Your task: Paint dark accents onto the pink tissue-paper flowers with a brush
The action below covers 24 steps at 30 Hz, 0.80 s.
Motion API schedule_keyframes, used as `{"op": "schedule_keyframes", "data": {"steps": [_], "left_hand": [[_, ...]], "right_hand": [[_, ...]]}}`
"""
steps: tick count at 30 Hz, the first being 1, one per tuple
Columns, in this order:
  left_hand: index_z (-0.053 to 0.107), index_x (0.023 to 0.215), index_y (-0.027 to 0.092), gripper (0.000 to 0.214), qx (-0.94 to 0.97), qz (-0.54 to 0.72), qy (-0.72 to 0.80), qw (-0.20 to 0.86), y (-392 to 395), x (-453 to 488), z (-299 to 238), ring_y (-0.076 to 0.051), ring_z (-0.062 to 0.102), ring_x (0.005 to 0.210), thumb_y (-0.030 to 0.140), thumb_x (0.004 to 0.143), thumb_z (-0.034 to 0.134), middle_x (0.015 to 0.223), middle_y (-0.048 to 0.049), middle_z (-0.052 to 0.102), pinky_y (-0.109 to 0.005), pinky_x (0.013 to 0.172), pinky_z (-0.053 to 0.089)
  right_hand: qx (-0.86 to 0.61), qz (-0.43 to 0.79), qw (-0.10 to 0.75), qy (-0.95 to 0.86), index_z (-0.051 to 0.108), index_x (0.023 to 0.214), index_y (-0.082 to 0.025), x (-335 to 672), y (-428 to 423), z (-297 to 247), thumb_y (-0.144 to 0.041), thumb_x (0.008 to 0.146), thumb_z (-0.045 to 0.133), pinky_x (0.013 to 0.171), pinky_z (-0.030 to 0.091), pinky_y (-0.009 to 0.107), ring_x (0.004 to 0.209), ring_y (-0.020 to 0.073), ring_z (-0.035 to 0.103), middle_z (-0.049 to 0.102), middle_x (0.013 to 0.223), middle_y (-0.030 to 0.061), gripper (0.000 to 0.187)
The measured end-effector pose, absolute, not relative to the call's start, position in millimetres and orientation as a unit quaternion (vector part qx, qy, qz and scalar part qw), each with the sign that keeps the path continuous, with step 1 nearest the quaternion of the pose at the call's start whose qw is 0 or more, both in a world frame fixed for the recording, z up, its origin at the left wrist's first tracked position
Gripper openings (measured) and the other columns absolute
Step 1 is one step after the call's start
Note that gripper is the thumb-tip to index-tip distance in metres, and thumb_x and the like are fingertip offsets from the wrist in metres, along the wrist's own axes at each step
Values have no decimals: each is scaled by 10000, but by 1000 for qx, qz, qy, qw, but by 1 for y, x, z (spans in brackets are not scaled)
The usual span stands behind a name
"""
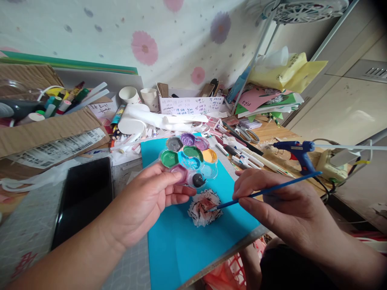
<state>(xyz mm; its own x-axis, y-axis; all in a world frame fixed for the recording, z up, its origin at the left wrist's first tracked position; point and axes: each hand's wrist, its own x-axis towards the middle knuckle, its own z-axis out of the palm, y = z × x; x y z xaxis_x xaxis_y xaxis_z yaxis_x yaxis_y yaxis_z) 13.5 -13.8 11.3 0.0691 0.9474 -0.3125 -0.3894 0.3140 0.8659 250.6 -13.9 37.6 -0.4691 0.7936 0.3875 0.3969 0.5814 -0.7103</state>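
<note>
Left hand [151, 197] pinches the palette [211, 172] by its near left rim, thumb on top, fingers curled beneath; probably held level so wet paint does not run, and close so the reach for colour is short. Right hand [281, 203] pinches the brush [228, 204] partway along its handle, slanted left, likely for fine control. Brush tip is at the middle of the ruffled flower [211, 218]; contact unclear. Flower lies on the blue sheet [181, 249], just near of the palette. Phone [83, 197] left, glue gun [298, 151] far right, both apart from the hands.
</note>
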Motion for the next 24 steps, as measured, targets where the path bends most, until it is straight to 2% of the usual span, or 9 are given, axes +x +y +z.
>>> {"op": "schedule_keyframes", "data": {"steps": [24], "left_hand": [[702,754,210,99,309,499,459,667,-14,13,9,-207,751,720,237,735,795,768,-28,800,-295,645,583]], "right_hand": [[-350,273,361,-820,673,815,-214,251,-15,38,-137,863,613,649,557,218,716,123,693,721,751,-5,109]]}}
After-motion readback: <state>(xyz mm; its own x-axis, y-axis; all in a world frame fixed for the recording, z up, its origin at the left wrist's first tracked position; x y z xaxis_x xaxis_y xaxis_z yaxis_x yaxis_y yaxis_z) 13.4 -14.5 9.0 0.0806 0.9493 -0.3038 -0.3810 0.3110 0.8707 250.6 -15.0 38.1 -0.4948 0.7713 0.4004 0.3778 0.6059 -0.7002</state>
